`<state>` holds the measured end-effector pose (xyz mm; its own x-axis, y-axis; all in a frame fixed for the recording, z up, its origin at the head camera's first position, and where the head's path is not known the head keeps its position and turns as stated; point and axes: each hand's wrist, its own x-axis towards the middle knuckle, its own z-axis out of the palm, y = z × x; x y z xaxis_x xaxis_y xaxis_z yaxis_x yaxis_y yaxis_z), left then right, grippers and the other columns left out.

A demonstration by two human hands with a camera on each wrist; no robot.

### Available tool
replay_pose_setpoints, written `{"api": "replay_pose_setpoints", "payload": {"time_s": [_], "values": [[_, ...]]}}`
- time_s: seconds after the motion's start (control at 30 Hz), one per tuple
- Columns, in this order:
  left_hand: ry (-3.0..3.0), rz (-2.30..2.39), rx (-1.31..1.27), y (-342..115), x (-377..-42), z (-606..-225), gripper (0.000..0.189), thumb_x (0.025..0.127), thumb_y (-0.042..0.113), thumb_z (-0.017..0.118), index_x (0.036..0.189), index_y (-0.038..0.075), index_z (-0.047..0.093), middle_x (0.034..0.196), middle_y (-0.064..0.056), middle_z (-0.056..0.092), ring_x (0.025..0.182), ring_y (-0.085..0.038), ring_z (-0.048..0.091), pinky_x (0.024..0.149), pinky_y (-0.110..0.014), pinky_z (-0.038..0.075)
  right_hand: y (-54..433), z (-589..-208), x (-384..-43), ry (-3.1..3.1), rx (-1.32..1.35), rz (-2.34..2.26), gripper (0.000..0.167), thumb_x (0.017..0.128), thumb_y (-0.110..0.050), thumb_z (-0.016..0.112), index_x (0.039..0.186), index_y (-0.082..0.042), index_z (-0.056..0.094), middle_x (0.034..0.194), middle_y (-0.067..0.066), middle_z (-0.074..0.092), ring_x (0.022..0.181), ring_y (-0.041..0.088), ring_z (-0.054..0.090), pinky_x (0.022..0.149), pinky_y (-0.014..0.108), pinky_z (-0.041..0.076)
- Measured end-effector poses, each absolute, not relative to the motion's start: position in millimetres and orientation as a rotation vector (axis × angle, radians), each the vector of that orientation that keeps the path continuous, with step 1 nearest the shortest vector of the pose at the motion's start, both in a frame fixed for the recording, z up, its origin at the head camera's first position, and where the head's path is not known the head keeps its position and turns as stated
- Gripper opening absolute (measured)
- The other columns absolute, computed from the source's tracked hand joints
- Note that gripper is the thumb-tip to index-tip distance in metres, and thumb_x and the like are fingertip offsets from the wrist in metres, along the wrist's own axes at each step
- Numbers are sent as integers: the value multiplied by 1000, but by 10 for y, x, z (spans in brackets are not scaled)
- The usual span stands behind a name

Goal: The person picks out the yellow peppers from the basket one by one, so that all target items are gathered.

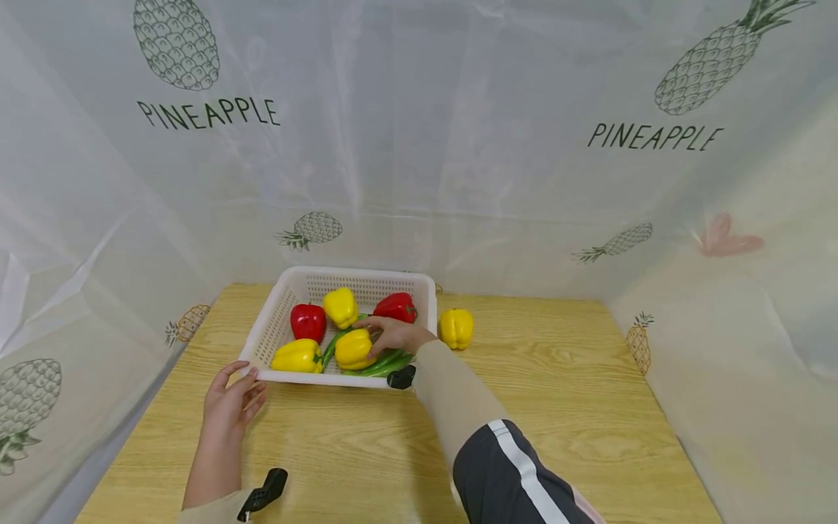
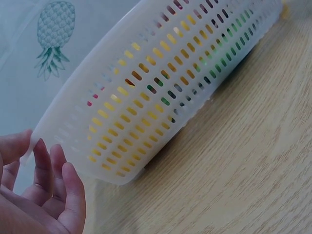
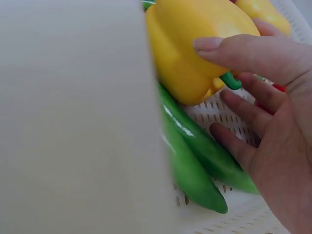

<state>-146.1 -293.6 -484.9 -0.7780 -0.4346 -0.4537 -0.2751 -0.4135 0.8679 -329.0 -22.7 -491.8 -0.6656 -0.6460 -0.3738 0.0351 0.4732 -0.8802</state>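
A white plastic basket point(image 1: 428, 291) with slotted walls holds yellow and red bell peppers and long green peppers point(image 3: 195, 170). At its near left corner, my left hand point(image 1: 232, 397) pinches the rim point(image 2: 53, 105) between thumb and fingers. My right hand point(image 1: 396, 335) reaches over the right side into the basket. Its thumb and index finger are around a yellow bell pepper point(image 3: 200, 48), near the green stem, while the other fingers spread below. Beside that pepper lie a second yellow pepper point(image 1: 297, 356), a red pepper point(image 1: 308, 322) and another yellow one point(image 1: 340, 307).
Another red pepper point(image 1: 396, 307) lies at the basket's back right. Outside, to the right, a yellow bell pepper point(image 1: 456, 328) stands on the wooden table point(image 1: 556, 407). A pale pineapple-print sheet point(image 1: 419, 145) hangs behind and at both sides.
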Motion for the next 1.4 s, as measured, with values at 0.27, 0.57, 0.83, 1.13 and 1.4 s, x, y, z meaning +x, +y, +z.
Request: {"api": "replay_pose_setpoints", "payload": {"time_s": [0.27,0.57,0.83,1.13,1.4], "values": [[-1617,-2371,1018,-2961,-1461,-4861,34,96,19,63,126,24,48,85,8,59,73,-8,65,73,-26,56,-231,-4969,-3308,2013,-508,-1193,68,74,-4,83,132,-28,57,140,7,46,122,25,45,104,44,39],[-1608,-2380,1008,-2918,-1466,-4846,31,96,19,64,123,25,49,83,7,59,72,-8,65,74,-26,56,-190,-4914,-3297,2019,-474,-1211,60,76,-10,82,129,-24,58,132,6,51,114,25,49,101,42,41],[-1590,-2379,1015,-2924,-1463,-4852,30,96,19,64,122,26,50,83,8,60,72,-8,65,72,-26,56,-182,-4892,-3275,1985,-522,-1315,59,79,-20,78,134,-22,55,132,3,49,114,22,47,98,37,43],[-1564,-2383,1034,-2930,-1480,-4845,32,96,19,64,125,25,52,90,9,57,73,-8,64,68,-24,56,-212,-4700,-3240,2060,-573,-1383,62,82,-25,77,139,-21,52,131,-2,50,111,18,51,99,35,43],[-1538,-2400,1047,-2927,-1480,-4834,32,95,18,65,123,26,53,90,9,58,72,-9,64,68,-24,56,-163,-4506,-3210,2134,-605,-1405,59,81,-27,77,134,-26,51,129,2,48,110,20,51,94,35,46]]}}
